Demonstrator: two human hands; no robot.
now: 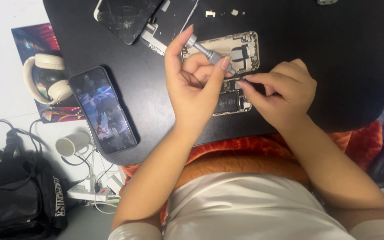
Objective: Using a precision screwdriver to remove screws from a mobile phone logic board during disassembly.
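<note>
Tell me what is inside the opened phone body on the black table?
Inside the opened phone body, a black battery and metal parts show. The left hand and right hand cover its middle.

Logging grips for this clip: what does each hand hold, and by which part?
Left hand holds a grey screwdriver by its shaft, forefinger on the cap. Right hand pinches at its tip; whether it holds anything cannot be told.

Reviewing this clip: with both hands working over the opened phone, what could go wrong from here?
1. The left hand holds the grey metal precision screwdriver by fingertips only; a slip could gouge the opened phone's gold-rimmed rear housing.
2. The tiny loose parts lying bare on the black tabletop could get swept off.
3. The right hand pinches near the tip and might get jabbed.
</note>
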